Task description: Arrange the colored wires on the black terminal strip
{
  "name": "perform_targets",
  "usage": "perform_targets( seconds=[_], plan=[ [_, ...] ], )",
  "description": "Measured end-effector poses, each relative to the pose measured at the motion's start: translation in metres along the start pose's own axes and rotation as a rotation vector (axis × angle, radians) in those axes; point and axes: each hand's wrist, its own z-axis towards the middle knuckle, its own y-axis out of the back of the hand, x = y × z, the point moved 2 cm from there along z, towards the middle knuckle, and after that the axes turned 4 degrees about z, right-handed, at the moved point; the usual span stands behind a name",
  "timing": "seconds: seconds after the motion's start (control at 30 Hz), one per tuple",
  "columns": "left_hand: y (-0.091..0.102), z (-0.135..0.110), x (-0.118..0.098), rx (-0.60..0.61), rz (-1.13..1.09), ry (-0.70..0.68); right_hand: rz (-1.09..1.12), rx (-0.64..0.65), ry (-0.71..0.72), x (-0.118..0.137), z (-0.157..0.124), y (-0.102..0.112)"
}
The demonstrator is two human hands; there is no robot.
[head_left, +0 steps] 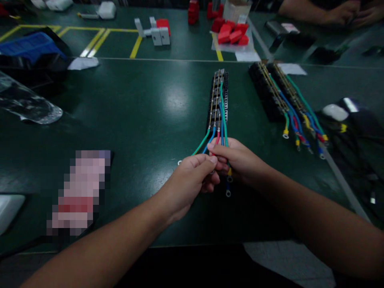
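A long black terminal strip (218, 96) lies lengthwise on the dark green table (135, 120), with green, blue and red wires (220, 130) running out of its near end. My left hand (192, 180) and my right hand (237, 162) meet just below that end. Both are closed around the bundle of wires. Ring terminals hang out below my right hand (228, 193), and another shows by my left hand.
Two more wired terminal strips (276, 90) lie to the right. Red blocks (232, 33) and grey parts (156, 34) sit at the back. A blue and black bag (30, 50) and clear plastic (27, 106) lie at left. Another person's hands (339, 14) rest far right.
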Motion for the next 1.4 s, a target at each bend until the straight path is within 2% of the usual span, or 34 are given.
perform_targets(
  seconds=[0.7,1.4],
  plan=[
    [-0.0007,0.0003,0.0022,-0.019,-0.005,-0.006,-0.02,0.018,0.009,-0.0021,0.0005,0.002],
    [-0.0022,0.0001,-0.0007,-0.019,-0.018,0.011,-0.042,-0.028,0.001,-0.0004,-0.0005,-0.0003]
  ],
)
